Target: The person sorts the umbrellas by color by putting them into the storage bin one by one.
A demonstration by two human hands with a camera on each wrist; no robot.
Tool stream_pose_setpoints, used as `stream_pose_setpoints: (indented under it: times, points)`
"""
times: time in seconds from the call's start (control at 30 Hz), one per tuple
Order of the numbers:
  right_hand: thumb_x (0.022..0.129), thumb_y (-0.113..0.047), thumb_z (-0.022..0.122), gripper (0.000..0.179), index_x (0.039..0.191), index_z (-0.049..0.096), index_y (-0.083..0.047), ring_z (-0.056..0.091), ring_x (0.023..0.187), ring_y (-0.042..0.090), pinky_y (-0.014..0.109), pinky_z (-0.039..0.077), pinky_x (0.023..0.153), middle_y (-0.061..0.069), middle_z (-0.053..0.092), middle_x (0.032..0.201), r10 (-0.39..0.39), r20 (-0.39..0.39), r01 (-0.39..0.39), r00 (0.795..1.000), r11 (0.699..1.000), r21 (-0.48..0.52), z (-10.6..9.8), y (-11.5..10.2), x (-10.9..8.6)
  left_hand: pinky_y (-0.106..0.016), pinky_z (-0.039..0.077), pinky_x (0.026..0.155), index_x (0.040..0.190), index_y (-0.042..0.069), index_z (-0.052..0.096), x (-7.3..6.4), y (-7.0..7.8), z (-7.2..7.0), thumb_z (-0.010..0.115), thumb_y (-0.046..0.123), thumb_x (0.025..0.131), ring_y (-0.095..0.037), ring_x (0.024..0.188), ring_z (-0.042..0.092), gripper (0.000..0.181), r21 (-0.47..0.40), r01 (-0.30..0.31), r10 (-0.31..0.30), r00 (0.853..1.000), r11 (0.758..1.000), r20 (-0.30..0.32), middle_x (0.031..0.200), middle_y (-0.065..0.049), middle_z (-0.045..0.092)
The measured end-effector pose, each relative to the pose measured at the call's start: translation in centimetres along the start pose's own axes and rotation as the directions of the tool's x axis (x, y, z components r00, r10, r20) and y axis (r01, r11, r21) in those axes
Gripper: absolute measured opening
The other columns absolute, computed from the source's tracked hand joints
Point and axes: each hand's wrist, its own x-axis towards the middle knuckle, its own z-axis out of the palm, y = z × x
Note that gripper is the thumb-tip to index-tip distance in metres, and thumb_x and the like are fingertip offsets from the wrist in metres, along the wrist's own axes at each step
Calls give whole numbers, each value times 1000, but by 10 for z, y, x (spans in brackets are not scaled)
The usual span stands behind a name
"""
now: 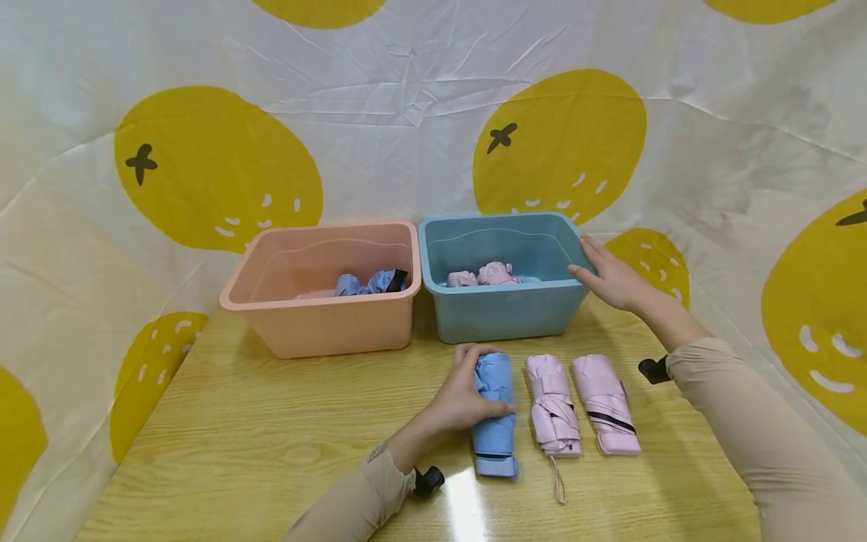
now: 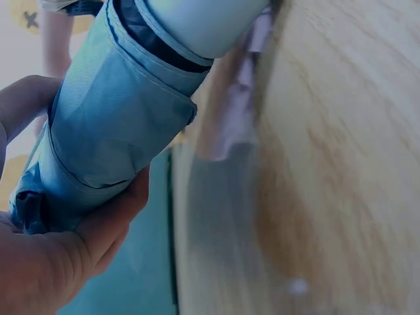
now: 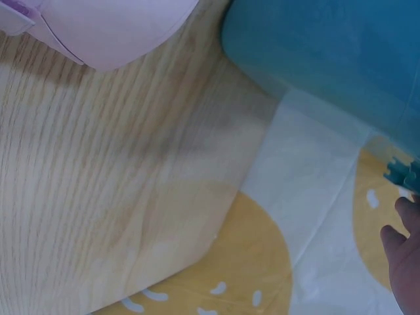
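My left hand [image 1: 467, 395] grips a folded light-blue umbrella [image 1: 494, 436], fingers at its far end and thumb across its side. Up close in the left wrist view, the blue umbrella [image 2: 118, 111] lies between thumb and fingers, its pale handle end pointing away from the palm. To its right, two folded pink umbrellas [image 1: 554, 406] [image 1: 605, 403] lie side by side on the table; the nearer one has a wrist loop. My right hand [image 1: 612, 278] touches the right rim of the blue bin [image 1: 501, 312], fingers extended along the edge and thumb over the front corner.
Left of the blue bin stands a peach bin [image 1: 339, 327] with blue umbrellas [image 1: 375, 283] inside. Pink umbrellas [image 1: 484, 275] lie in the blue bin. Behind the wooden table [image 1: 271, 429] hangs a white cloth [image 1: 379, 150] with yellow fruit prints.
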Motion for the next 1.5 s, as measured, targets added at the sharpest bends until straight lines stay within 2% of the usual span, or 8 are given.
stream_pose_setpoints:
  times: [0.27,0.6,0.77,0.87,1.03,1.1,1.37,1.5]
  points:
    - [110,-53,40,85,166,-1,-3,1,158,45,66,8,123,16,-8,174,2,7,-2,1000,1000,7,1,1,0,-50,50,94,143,25,50,-12,8,-23,96,19,72,-35,119,51,85,-7,-62,62,998,998,-29,145,-8,31]
    - [110,-52,38,85,166,-2,-2,0,157,46,67,8,122,18,-8,173,1,2,-1,1000,1000,3,-1,0,0,-53,49,98,144,23,51,-24,38,-63,93,13,76,-34,128,44,81,-54,-183,176,978,982,-116,150,-8,30]
    - [110,-52,39,85,166,-2,-2,1,158,46,67,8,122,20,-6,173,3,0,-3,1000,1000,0,-1,1,0,-52,48,96,146,19,50,-28,51,-84,93,10,76,-34,125,47,82,-26,-256,246,950,966,-192,149,-10,32]
    - [110,-53,39,85,166,-2,-3,1,158,45,67,8,122,20,-5,173,2,-3,-2,1000,1000,-5,0,1,0,-51,48,97,147,17,49,-28,57,-98,94,9,75,-33,124,47,85,20,-302,298,923,953,-243,149,-11,33]
    - [110,-54,38,85,166,-2,-3,1,158,45,67,8,122,18,-6,173,0,-4,0,1000,1000,1,0,1,-1,-49,43,102,148,12,47,-26,65,-128,93,6,76,-29,127,43,86,104,-374,387,868,922,-310,149,-12,36]
    - [110,-53,39,85,166,-2,-3,1,158,45,67,8,122,18,-7,173,-1,0,1,1000,1000,4,0,1,-1,-48,42,102,147,10,47,-24,67,-142,93,3,76,-28,127,42,85,113,-386,401,856,916,-328,149,-11,35]
    - [110,-52,39,84,166,-3,-5,-1,158,43,65,8,123,14,-9,174,2,-1,-2,1000,1000,4,0,2,0,-36,40,97,151,6,41,-13,78,-197,87,1,82,-24,118,44,83,154,-350,382,835,924,-397,145,-17,31]
    - [110,-52,39,85,166,-3,-5,0,158,43,65,8,123,14,-8,174,5,-2,-5,1000,1000,-7,0,0,0,-32,39,96,154,6,36,-8,84,-221,80,-1,88,-23,116,42,80,159,-335,371,837,928,-402,147,-17,29]
